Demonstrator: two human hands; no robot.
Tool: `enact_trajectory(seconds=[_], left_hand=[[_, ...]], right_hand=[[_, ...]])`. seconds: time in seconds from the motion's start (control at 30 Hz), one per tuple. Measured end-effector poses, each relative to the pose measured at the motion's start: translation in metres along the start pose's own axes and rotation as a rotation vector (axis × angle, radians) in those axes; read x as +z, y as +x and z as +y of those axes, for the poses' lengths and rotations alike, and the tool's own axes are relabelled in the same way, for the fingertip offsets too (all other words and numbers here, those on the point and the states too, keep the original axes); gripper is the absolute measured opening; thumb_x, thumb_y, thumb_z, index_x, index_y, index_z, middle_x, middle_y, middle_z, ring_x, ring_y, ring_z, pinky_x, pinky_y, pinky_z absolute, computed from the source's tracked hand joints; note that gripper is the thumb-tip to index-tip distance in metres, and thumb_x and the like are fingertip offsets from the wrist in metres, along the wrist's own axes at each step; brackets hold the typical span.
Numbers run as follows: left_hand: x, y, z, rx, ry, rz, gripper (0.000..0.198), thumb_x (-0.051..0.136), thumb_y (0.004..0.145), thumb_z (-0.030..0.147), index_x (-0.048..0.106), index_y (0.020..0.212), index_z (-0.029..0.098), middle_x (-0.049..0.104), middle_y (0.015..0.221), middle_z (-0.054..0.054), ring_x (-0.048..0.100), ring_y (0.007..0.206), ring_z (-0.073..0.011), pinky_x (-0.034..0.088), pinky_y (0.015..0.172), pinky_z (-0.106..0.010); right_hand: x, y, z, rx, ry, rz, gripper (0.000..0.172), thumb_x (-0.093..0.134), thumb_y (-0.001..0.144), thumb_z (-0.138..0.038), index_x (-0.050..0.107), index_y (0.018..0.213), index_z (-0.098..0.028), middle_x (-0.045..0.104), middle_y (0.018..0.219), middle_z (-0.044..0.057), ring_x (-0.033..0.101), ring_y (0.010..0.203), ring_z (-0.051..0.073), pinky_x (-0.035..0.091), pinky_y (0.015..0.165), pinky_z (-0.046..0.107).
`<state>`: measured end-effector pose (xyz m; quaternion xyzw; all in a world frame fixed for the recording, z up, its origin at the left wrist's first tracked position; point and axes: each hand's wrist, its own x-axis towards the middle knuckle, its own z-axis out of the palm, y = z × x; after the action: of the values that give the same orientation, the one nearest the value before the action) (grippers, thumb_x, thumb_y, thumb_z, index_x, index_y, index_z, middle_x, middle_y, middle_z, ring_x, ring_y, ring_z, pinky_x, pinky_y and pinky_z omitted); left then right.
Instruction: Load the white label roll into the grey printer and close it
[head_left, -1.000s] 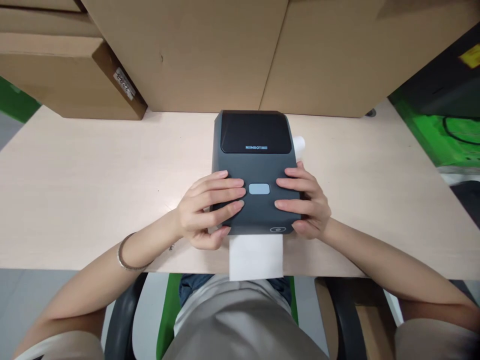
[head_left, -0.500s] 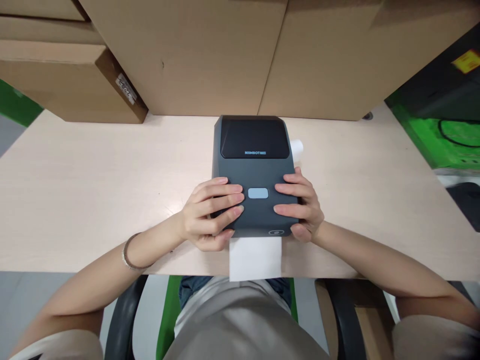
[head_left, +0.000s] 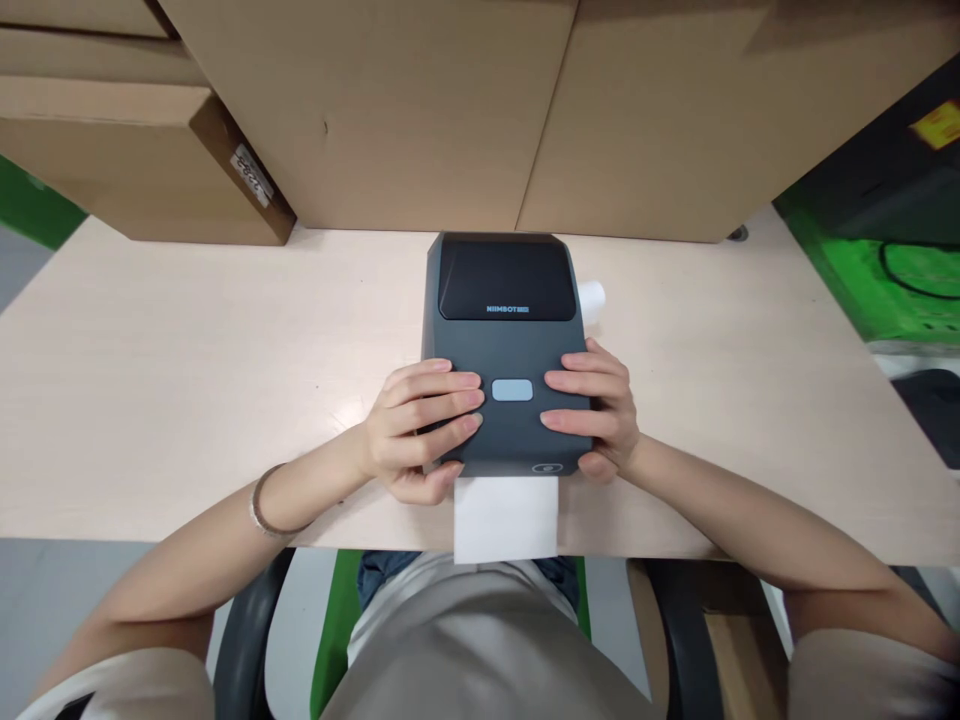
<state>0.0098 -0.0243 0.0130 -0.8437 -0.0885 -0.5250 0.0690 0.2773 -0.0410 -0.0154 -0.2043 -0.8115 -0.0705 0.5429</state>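
A dark grey label printer (head_left: 504, 330) sits on the pale wooden desk (head_left: 150, 380) in front of me. My left hand (head_left: 416, 430) grips its front left corner, fingers across the top and thumb under the front edge. On the front right corner my right hand (head_left: 596, 410) holds it the same way. Between my fingertips lies a light blue button (head_left: 512, 390). A blank white label strip (head_left: 505, 518) hangs out of the front slot over the desk edge. A white roll end (head_left: 592, 297) peeks out behind the printer's right side.
Large cardboard boxes (head_left: 420, 110) stand along the back of the desk, with a smaller labelled box (head_left: 142, 160) at the back left. A green and black object (head_left: 892, 230) is at the right. My chair's armrests (head_left: 247, 640) and lap are below the desk edge.
The printer and both hands have shifted slightly to the left and toward me in view; the grip is the same and the label strip looks unchanged.
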Motion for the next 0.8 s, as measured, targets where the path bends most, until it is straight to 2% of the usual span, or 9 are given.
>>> enact_trajectory(seconds=[0.07,0.13,0.2,0.27,0.37,0.43,0.53,0.63,0.8], left_hand=[[-0.001,0.002,-0.001,0.007,-0.002,-0.016,0.024,0.054,0.087,0.041,0.072,0.097,0.028,0.083,0.095,-0.003,0.081,0.094,-0.0215,0.07,0.079,-0.04],[-0.002,0.004,-0.002,0.02,0.005,-0.044,0.027,0.054,0.087,0.045,0.073,0.099,0.028,0.084,0.096,-0.002,0.08,0.094,-0.0209,0.069,0.081,-0.039],[-0.002,0.007,-0.001,0.021,0.026,-0.085,0.034,0.053,0.09,0.05,0.074,0.106,0.028,0.085,0.101,-0.001,0.078,0.095,-0.0202,0.067,0.085,-0.037],[-0.002,0.009,0.0,0.016,0.052,-0.129,0.042,0.05,0.093,0.053,0.074,0.115,0.027,0.086,0.107,-0.002,0.076,0.096,-0.0201,0.064,0.091,-0.036],[-0.004,0.01,0.003,0.012,0.071,-0.175,0.046,0.05,0.095,0.053,0.072,0.124,0.026,0.085,0.111,-0.001,0.072,0.099,-0.0207,0.058,0.099,-0.034],[-0.005,0.011,0.004,0.0,0.073,-0.191,0.049,0.051,0.094,0.051,0.07,0.13,0.026,0.085,0.112,-0.001,0.072,0.101,-0.0213,0.056,0.103,-0.035],[-0.005,0.014,0.008,-0.024,0.069,-0.194,0.056,0.054,0.089,0.048,0.068,0.134,0.019,0.085,0.109,-0.004,0.071,0.101,-0.0219,0.055,0.103,-0.035],[-0.003,0.018,0.012,-0.044,0.069,-0.182,0.056,0.056,0.084,0.045,0.07,0.128,0.013,0.084,0.106,-0.005,0.07,0.099,-0.0216,0.055,0.099,-0.035],[-0.006,0.017,0.014,-0.087,0.078,-0.204,0.056,0.057,0.086,0.045,0.069,0.133,0.016,0.085,0.111,-0.003,0.071,0.105,-0.0211,0.053,0.107,-0.035]], right_hand=[[-0.003,0.006,0.002,-0.02,-0.028,-0.017,0.043,0.031,0.104,-0.052,0.07,0.113,-0.036,0.074,0.115,0.002,0.069,0.109,0.022,0.056,0.103,0.047],[-0.007,0.012,0.002,-0.023,-0.038,-0.044,0.043,0.036,0.102,-0.056,0.066,0.124,-0.036,0.076,0.112,0.001,0.071,0.104,0.022,0.058,0.096,0.046],[-0.011,0.017,0.001,-0.01,-0.049,-0.083,0.05,0.04,0.099,-0.059,0.062,0.136,-0.033,0.076,0.108,0.002,0.072,0.102,0.023,0.058,0.093,0.045],[-0.015,0.021,0.0,0.001,-0.071,-0.138,0.055,0.038,0.099,-0.058,0.06,0.141,-0.03,0.075,0.109,0.003,0.073,0.106,0.023,0.056,0.102,0.046],[-0.018,0.025,-0.001,-0.002,-0.044,-0.241,0.06,0.03,0.103,-0.054,0.059,0.148,-0.026,0.072,0.126,0.007,0.068,0.128,0.026,0.043,0.124,0.048],[-0.018,0.027,0.0,-0.015,0.014,-0.292,0.063,0.029,0.104,-0.054,0.056,0.153,-0.023,0.068,0.137,0.009,0.062,0.139,0.028,0.039,0.129,0.052],[-0.019,0.03,0.001,-0.023,0.051,-0.31,0.062,0.032,0.105,-0.055,0.058,0.149,-0.02,0.067,0.139,0.011,0.061,0.14,0.029,0.044,0.125,0.052],[-0.019,0.032,0.0,-0.014,0.041,-0.303,0.059,0.037,0.104,-0.054,0.062,0.143,-0.019,0.069,0.135,0.012,0.063,0.138,0.029,0.046,0.122,0.052],[-0.021,0.036,-0.001,-0.005,0.026,-0.32,0.057,0.035,0.105,-0.055,0.063,0.14,-0.02,0.069,0.135,0.012,0.063,0.138,0.029,0.046,0.122,0.051]])
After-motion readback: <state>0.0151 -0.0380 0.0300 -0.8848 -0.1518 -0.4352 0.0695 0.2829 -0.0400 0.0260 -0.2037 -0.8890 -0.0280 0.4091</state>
